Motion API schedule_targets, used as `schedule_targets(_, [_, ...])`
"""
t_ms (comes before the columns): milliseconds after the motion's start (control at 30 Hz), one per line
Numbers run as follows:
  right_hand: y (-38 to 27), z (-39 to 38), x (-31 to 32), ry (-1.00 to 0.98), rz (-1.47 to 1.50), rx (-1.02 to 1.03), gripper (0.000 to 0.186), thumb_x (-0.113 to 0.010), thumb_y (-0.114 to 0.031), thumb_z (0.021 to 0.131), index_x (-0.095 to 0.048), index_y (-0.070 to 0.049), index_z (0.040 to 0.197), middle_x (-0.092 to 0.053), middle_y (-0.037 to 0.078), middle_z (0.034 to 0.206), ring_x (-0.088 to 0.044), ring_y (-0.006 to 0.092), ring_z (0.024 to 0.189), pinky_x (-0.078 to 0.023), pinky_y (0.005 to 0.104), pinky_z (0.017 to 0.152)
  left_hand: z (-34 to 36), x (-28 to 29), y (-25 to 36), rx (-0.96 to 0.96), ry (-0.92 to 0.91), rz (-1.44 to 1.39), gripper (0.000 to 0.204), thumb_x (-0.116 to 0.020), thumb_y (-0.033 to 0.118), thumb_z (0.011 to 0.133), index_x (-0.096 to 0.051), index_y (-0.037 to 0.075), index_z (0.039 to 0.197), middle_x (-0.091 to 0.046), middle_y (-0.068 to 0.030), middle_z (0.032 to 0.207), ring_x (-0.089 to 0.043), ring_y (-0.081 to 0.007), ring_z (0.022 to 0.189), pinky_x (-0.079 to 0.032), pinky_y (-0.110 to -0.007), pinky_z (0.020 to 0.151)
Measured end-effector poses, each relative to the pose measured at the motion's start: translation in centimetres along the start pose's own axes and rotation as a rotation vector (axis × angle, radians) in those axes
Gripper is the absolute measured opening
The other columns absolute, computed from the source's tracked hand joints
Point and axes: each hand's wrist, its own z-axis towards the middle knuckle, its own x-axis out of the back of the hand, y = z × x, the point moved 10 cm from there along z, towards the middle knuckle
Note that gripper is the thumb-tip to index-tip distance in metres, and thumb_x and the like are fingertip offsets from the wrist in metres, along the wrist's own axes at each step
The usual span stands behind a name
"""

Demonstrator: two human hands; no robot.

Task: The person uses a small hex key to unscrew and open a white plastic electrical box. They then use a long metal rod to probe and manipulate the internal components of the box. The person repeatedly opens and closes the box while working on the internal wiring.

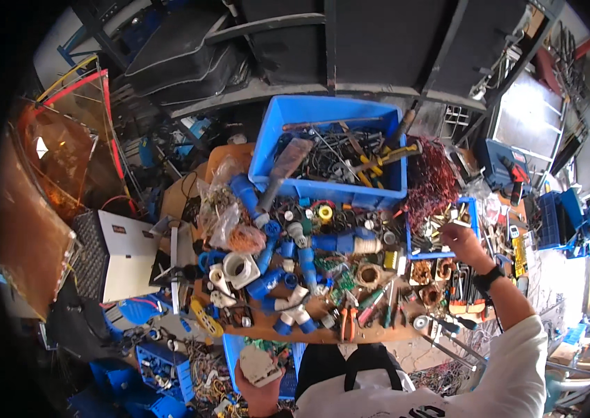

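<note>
Low at the front, below the table edge, my left hand (259, 400) is closed around an off-white plastic housing (259, 365) with a flat face and cut corners. My right hand (463, 245) reaches over a shallow blue tray (441, 255) of small brass-coloured pieces at the right of the table. Its fingers are curled together, and whatever they pinch is too small to make out. A tangle of dark red wire (433, 177) lies against the tray's far side. Just nearer than the tray are rusty coil-like parts (420, 272).
A large blue bin (330, 193) of metal tools stands at the back. Blue and white industrial plugs (295, 301) crowd the table's middle. Orange-handled pliers (348, 322) and screwdrivers lie along its front edge. A red and black drill (518, 174) is at far right, blue crates (164, 373) at lower left.
</note>
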Motion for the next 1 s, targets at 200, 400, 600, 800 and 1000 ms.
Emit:
schedule_targets(200, [-6.8,10.0,-5.2,0.144,-0.086,0.122,0.023,-0.061,-0.016,0.089,-0.064,-0.002,0.107,-0.069,0.017,0.096,-0.067,0.0306,0.092,-0.053,0.0380,0.079,4.1,8.1,8.9,-0.271,0.219,0.430,0.048,-0.060,0.047,0.084,-0.059,0.012,0.117,-0.064,-0.0112,0.104,-0.060,-0.0273,0.095,-0.049,-0.051,0.079])
schedule_targets(400, [-10.9,17.7,-8.9,0.113,-0.126,0.190,0.024,-0.059,-0.019,0.089,-0.066,-0.002,0.105,-0.068,0.018,0.096,-0.065,0.0349,0.091,-0.052,0.0421,0.078,0.6,-1.3,14.3,-0.923,0.189,1.525,0.053,-0.076,0.015,0.076,-0.053,0.003,0.122,-0.062,-0.0121,0.107,-0.060,-0.0250,0.098,-0.052,-0.039,0.083])
schedule_targets(600, [-9.8,24.9,-15.7,-0.277,-0.159,0.137,0.027,-0.060,-0.024,0.087,-0.069,-0.005,0.103,-0.069,0.018,0.096,-0.065,0.0341,0.091,-0.051,0.0409,0.080,2.1,10.0,10.7,-0.225,0.410,0.127,0.055,-0.067,0.030,0.087,-0.047,0.005,0.132,-0.058,-0.0120,0.119,-0.060,-0.0270,0.098,-0.052,-0.037,0.080])
schedule_targets(800, [-8.1,28.8,-21.2,-0.540,-0.437,0.250,0.025,-0.055,-0.025,0.083,-0.069,-0.006,0.092,-0.068,0.018,0.094,-0.063,0.0380,0.093,-0.049,0.0478,0.081,0.5,11.5,10.4,-0.175,0.586,0.127,0.052,-0.047,0.050,0.093,-0.053,0.012,0.128,-0.062,-0.0048,0.118,-0.058,-0.0275,0.101,-0.046,-0.043,0.091])
schedule_targets(1000, [-8.3,29.1,-24.2,-0.623,-0.424,0.297,0.033,-0.054,-0.025,0.084,-0.066,-0.004,0.106,-0.067,0.021,0.100,-0.062,0.0397,0.097,-0.048,0.0482,0.085,1.5,12.1,9.0,-0.121,0.583,0.044,0.045,-0.047,0.049,0.092,-0.060,0.015,0.118,-0.064,-0.0027,0.113,-0.058,-0.0239,0.102,-0.043,-0.042,0.092])
